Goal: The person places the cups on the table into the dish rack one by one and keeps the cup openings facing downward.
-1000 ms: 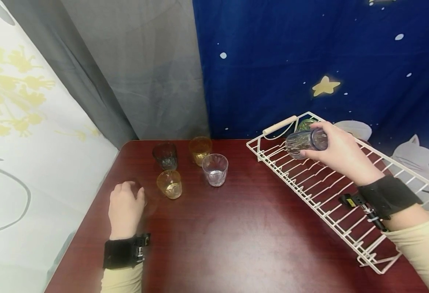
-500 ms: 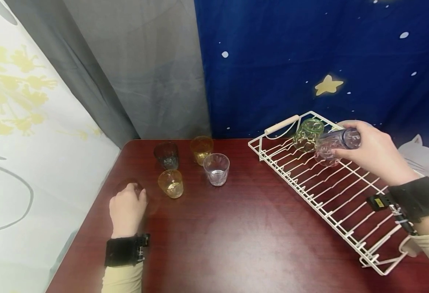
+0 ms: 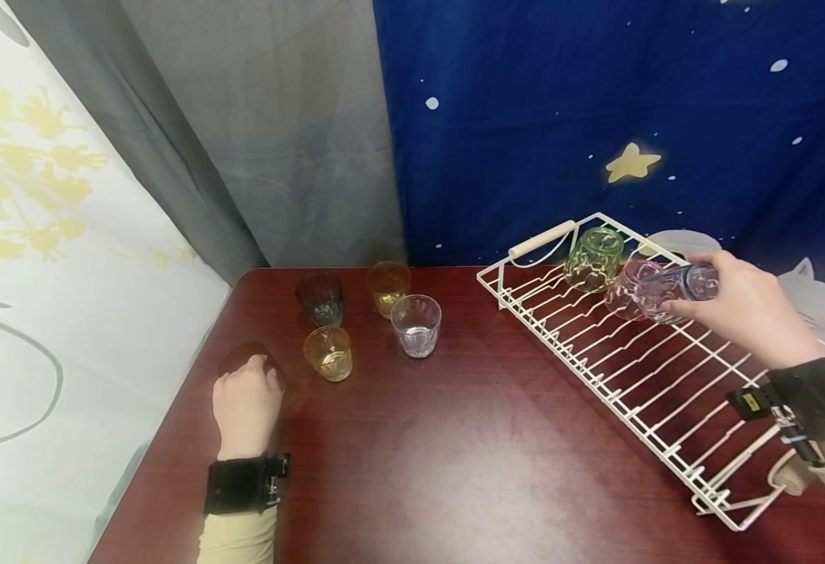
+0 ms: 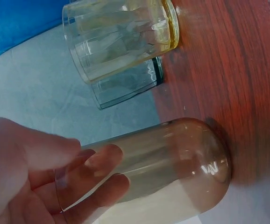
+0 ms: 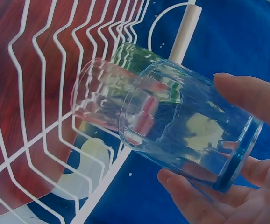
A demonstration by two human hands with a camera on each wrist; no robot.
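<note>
A clear blue glass [image 5: 186, 126] is in my right hand [image 3: 750, 305], gripped near its thick base between thumb and fingers. It tilts mouth-down over the white wire rack [image 3: 609, 395], overlapping a pink glass [image 3: 622, 291] in the head view. Behind the pink one, a green glass [image 3: 594, 260] stands upside down in the rack. At the table's left side, my left hand [image 3: 246, 407] pinches the rim of a brown-tinted glass [image 4: 186, 163], whose rounded base is at the tabletop. Most of that glass is hidden by the hand in the head view.
Near the left hand stand a pale yellow glass [image 3: 329, 354], a dark grey glass [image 3: 320, 299], an amber glass [image 3: 388, 290] and a colourless glass [image 3: 415, 327], all upright. The rack has wooden handles [image 3: 542, 240] at both ends. Curtains [image 3: 299, 141] hang behind the table.
My right hand has carried the blue glass to the right along the rack, uncovering the green and pink glasses. My left hand has stayed almost still at the brown glass.
</note>
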